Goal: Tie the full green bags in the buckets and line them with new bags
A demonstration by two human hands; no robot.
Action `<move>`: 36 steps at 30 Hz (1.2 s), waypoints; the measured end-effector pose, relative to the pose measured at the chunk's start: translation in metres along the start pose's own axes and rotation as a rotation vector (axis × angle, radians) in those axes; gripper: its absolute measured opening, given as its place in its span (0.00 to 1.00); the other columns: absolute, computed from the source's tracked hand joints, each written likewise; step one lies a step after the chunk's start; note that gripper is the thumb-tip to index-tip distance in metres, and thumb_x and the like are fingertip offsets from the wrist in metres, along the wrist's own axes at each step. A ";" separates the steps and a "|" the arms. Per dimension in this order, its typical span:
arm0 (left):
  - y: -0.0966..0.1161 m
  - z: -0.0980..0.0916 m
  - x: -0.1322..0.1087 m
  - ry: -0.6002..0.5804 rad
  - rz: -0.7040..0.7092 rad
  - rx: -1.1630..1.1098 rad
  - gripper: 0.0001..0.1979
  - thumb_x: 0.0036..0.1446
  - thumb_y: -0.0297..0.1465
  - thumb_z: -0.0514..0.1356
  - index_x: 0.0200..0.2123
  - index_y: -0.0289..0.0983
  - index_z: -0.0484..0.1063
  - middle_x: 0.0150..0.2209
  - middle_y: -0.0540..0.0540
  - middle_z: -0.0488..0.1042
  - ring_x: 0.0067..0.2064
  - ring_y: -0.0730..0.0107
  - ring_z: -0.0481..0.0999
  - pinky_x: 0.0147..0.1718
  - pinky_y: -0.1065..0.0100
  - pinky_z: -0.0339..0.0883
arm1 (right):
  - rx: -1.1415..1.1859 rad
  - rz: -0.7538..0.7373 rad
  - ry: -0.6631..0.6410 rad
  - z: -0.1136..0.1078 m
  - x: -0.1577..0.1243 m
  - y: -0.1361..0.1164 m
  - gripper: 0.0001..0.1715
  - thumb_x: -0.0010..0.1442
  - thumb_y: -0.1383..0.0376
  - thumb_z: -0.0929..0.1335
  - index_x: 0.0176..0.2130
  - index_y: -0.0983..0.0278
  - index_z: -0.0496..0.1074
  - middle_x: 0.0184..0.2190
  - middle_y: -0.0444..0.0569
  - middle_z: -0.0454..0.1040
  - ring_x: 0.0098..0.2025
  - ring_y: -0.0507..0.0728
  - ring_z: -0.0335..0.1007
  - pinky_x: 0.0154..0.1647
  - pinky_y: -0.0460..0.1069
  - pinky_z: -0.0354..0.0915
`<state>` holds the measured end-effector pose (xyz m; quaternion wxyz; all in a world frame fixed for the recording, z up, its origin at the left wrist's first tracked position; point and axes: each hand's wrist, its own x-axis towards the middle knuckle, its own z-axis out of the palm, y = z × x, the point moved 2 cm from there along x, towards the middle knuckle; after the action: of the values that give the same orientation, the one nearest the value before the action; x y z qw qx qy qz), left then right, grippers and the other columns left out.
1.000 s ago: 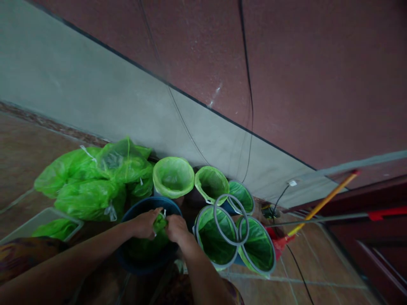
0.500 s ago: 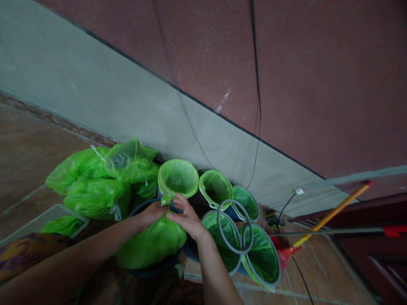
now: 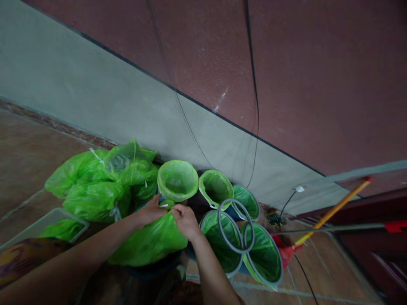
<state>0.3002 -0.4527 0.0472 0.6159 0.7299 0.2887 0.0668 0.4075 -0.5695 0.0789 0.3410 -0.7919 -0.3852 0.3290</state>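
Observation:
A full green plastic bag bulges above the rim of a dark blue bin low in the view. At its gathered top, my left hand grips the plastic from the left. My right hand pinches the bag's upper edge on the right, fingers closed on it. A bit of the gathered neck shows between the two hands. Behind them stands a bin lined with light green plastic, close to my fingers but apart from them.
Several tied green bags are heaped at left, beside a clear plastic tub. More lined bins stand right along the wall, with two grey rings lying across them. A red broom with a yellow handle leans farther right.
My right hand has closed on the bag's top, where its fingers were spread before. The bag's upper edge is pulled up and stretched between both hands.

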 end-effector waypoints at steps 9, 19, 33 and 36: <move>0.042 -0.006 -0.016 -0.107 0.156 0.182 0.36 0.57 0.47 0.56 0.64 0.36 0.58 0.56 0.37 0.75 0.55 0.52 0.75 0.56 0.57 0.66 | 0.849 0.242 0.229 -0.010 0.000 0.000 0.14 0.45 0.59 0.73 0.33 0.63 0.74 0.28 0.46 0.76 0.30 0.55 0.71 0.36 0.50 0.68; 0.060 -0.019 -0.026 -0.254 0.253 0.316 0.17 0.61 0.38 0.52 0.25 0.38 0.73 0.26 0.46 0.75 0.30 0.64 0.74 0.34 0.64 0.69 | 0.213 -0.162 -0.110 -0.029 -0.031 -0.035 0.54 0.42 0.58 0.79 0.65 0.58 0.63 0.61 0.54 0.69 0.62 0.65 0.65 0.63 0.59 0.60; 0.094 -0.153 -0.047 0.742 0.420 0.195 0.11 0.57 0.35 0.61 0.41 0.36 0.77 0.43 0.41 0.79 0.45 0.61 0.78 0.48 0.60 0.70 | 0.167 -0.272 -0.117 0.046 0.039 -0.095 0.18 0.61 0.54 0.68 0.44 0.62 0.78 0.39 0.50 0.81 0.43 0.62 0.77 0.48 0.56 0.71; 0.097 -0.174 -0.060 1.043 0.466 -0.020 0.09 0.60 0.32 0.57 0.39 0.36 0.76 0.39 0.44 0.78 0.41 0.65 0.78 0.45 0.64 0.71 | 0.263 -0.306 -0.067 0.080 0.092 -0.131 0.19 0.62 0.53 0.67 0.43 0.63 0.77 0.37 0.50 0.81 0.41 0.62 0.77 0.43 0.55 0.73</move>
<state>0.2045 -0.3405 0.1945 0.3676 0.6390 0.3852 0.5551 0.3390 -0.4077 0.1148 0.4743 -0.6616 -0.4657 0.3470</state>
